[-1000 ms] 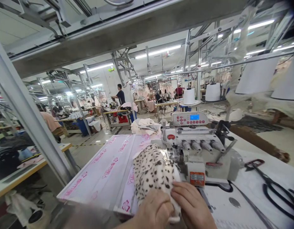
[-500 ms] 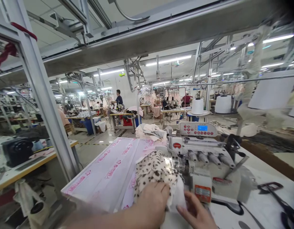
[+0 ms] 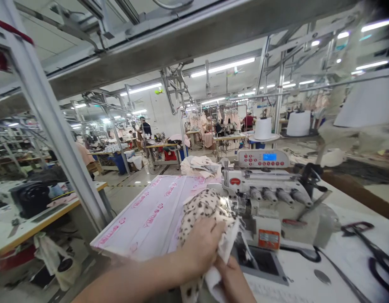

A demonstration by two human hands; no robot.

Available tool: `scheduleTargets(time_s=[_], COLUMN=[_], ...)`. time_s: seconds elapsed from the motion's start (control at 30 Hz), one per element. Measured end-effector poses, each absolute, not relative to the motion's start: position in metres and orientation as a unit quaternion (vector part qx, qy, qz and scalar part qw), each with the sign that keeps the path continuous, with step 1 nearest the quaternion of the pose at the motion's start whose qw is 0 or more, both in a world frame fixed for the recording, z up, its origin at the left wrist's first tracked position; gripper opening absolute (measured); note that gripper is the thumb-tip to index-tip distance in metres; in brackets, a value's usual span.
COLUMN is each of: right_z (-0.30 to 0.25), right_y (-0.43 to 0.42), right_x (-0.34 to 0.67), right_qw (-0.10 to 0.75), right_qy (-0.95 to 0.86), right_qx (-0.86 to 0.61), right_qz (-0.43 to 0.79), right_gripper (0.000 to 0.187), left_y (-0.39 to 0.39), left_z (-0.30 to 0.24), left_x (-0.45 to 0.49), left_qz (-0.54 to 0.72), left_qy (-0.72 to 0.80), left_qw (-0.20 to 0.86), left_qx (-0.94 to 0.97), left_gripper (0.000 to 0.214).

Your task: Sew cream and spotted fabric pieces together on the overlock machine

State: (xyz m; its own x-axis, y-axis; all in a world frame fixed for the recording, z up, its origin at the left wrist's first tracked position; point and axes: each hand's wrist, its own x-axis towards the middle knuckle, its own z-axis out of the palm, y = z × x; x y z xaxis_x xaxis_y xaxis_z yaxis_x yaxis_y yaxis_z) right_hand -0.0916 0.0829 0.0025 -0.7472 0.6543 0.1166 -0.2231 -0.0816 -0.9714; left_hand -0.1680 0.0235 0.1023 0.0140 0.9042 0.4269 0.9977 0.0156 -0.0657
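Note:
A white cloth with dark spots (image 3: 196, 208) lies bunched at the needle area of an overlock sewing machine (image 3: 273, 198), where a small lamp lights it. My left hand (image 3: 202, 242) is closed over the cloth, fingers curled into its folds, just in front of the presser foot. Below it, my right hand (image 3: 230, 273) pinches the plain white edge (image 3: 229, 244) of this fabric close to my left fingers. Part of the cloth hangs down beneath my hands, and my right fingertips are partly hidden by the folds.
Black scissors (image 3: 365, 244) lie on the right of the machine table. A board covered in pink-printed plastic (image 3: 140, 219) extends to the left. A pile of pale fabric (image 3: 199, 166) sits behind the machine. Thread cones (image 3: 263, 128) stand above, and a metal post (image 3: 55, 113) rises at left.
My right hand has moved left and down, from beside the machine to the white edge below my left hand. A dark plate on the machine bed has come into view. The camera has shifted slightly.

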Motion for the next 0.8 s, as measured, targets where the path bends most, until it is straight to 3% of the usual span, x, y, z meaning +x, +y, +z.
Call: scheduleTargets(time_s=[0.07,0.23,0.8], right_z=[0.001,0.019,0.015], right_y=[0.083,0.08,0.083], right_x=[-0.071,-0.036,-0.027], right_qw=[0.293,0.352,0.326], right_qy=[-0.579,-0.594,-0.657], right_qx=[-0.196,-0.203,-0.238], right_qz=[0.735,0.695,0.637], right_gripper=[0.048,0.043,0.033], left_y=[0.021,0.026,0.044], left_z=[0.096,0.107,0.088], left_x=[-0.173,-0.172,-0.158], left_qz=[-0.181,-0.228,-0.196], left_qy=[-0.687,-0.678,-0.552], left_qw=[0.147,0.08,0.197], left_qx=[-0.688,-0.694,-0.786], left_gripper=[0.042,0.031,0.041])
